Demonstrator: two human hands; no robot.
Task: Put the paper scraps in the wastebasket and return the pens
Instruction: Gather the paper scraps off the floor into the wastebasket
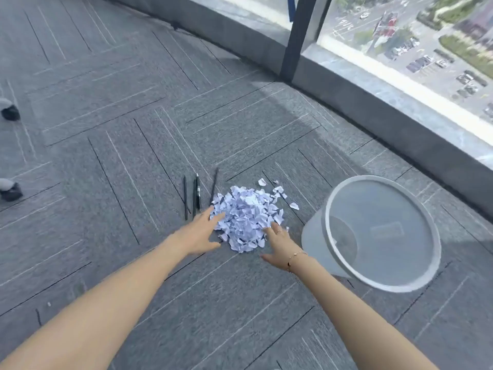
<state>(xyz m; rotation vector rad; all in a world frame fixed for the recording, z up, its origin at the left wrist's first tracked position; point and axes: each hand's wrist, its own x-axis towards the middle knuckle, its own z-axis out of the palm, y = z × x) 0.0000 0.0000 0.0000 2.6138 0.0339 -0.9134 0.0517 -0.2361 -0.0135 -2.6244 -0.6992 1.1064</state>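
Observation:
A heap of pale torn paper scraps [246,217] lies on the grey carpet, with a few loose bits [294,206] scattered toward the right. Several black pens [197,194] lie side by side just left of the heap. A translucent grey wastebasket [330,236] stands to the right, and nothing shows inside it. My left hand [198,233] rests spread against the heap's left edge, fingers apart. My right hand [280,248], with a ring and a bracelet, lies spread at the heap's lower right edge. Neither hand holds anything.
A raised grey sill [373,113] and a dark window post [296,38] run along the back right, with glass beyond. Two dark casters or feet [10,192] sit at the far left edge. Grey carpet tiles [106,129] cover the floor all around.

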